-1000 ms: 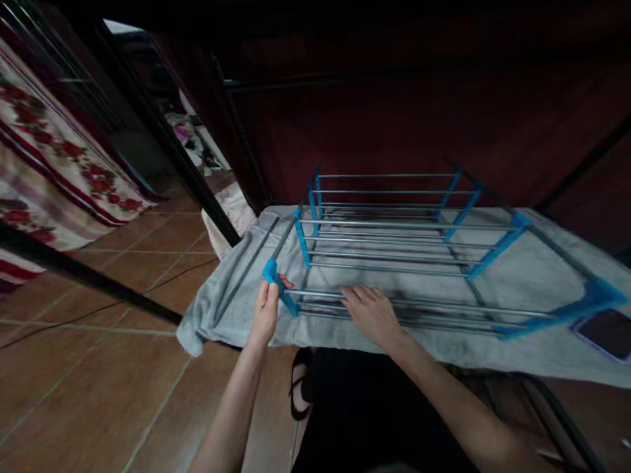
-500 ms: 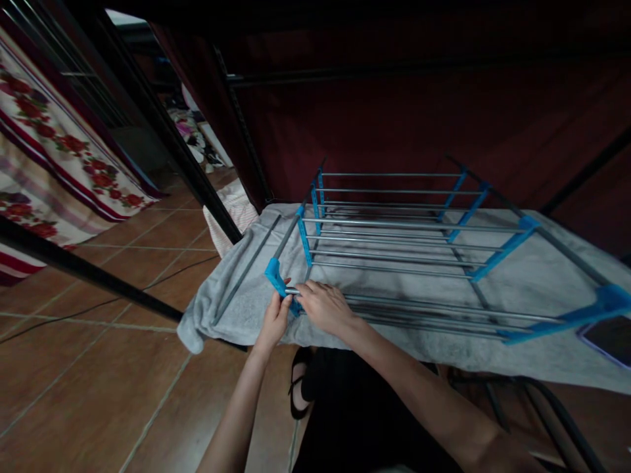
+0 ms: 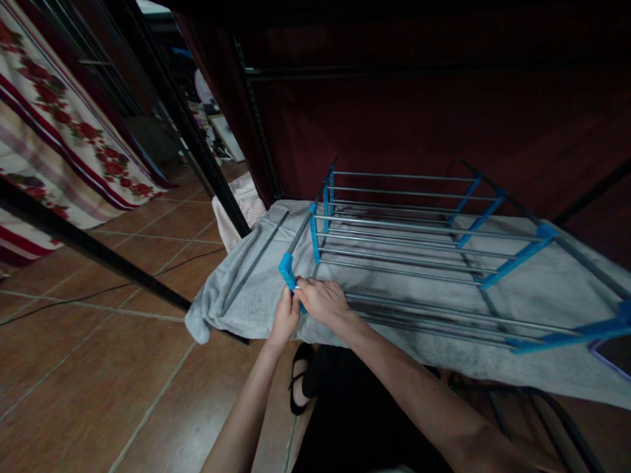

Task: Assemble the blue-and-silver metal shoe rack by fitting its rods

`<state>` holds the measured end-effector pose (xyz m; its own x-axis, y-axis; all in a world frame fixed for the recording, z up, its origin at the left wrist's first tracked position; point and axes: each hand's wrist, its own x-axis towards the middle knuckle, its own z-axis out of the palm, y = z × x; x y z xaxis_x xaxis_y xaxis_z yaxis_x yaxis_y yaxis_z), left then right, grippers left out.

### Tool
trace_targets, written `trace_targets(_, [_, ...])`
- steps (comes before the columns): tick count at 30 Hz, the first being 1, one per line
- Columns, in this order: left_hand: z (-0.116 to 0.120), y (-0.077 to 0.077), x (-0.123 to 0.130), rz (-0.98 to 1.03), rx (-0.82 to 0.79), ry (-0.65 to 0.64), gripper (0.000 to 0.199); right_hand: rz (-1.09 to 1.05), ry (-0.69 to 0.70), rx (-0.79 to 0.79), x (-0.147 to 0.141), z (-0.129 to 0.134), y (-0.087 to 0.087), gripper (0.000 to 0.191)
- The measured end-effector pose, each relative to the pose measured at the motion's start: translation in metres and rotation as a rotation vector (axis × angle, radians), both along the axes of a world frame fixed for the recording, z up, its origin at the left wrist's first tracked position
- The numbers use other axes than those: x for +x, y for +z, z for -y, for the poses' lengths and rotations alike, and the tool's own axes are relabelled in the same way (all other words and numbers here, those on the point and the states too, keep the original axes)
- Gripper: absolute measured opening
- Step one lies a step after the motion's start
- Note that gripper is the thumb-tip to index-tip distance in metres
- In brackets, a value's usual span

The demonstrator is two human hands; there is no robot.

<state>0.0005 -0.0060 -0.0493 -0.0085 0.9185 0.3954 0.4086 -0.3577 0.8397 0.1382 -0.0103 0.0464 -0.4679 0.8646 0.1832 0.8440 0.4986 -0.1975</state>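
Note:
A rack of grey metal rods [image 3: 409, 220] joined by blue plastic brackets lies across a grey cloth [image 3: 266, 292]. My left hand [image 3: 286, 316] grips the blue bracket [image 3: 288, 269] at the rack's near left corner. Close beside it, my right hand [image 3: 323, 299] is wrapped round the end of a metal rod where it meets that bracket. The fingers of both hands nearly touch, and they hide the joint between rod and bracket. One loose grey rod [image 3: 254, 263] rests on the cloth to the left of the rack.
A black post [image 3: 197, 151] rises at the left, and a black bar [image 3: 93, 263] slopes down to the cloth-covered surface. Beyond hangs a flowered curtain [image 3: 83, 131]. A dark cable [image 3: 123, 282] crosses the tiled floor. A phone-like object [image 3: 611, 355] lies at the right edge.
The view has shifted slightly, so the rack appears farther right. My hands stay at the same corner, and the rod end between them shows less than before.

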Motion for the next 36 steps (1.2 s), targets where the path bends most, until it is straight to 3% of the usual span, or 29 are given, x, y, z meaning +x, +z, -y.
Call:
trace_targets(11, [0.0,0.003,0.003,0.02,-0.019,0.009,0.038,-0.014,-0.001,-0.06,0.0,-0.005,0.0,0.025])
trace_targets(18, [0.0,0.005,0.002,0.016,-0.022,-0.007,0.037,-0.006,-0.001,-0.181,0.002,-0.006,0.004,0.031])
trace_targets(36, [0.002,0.006,0.003,-0.004,-0.012,0.016,0.029,0.009,-0.001,-0.142,0.002,-0.01,0.006,0.03])
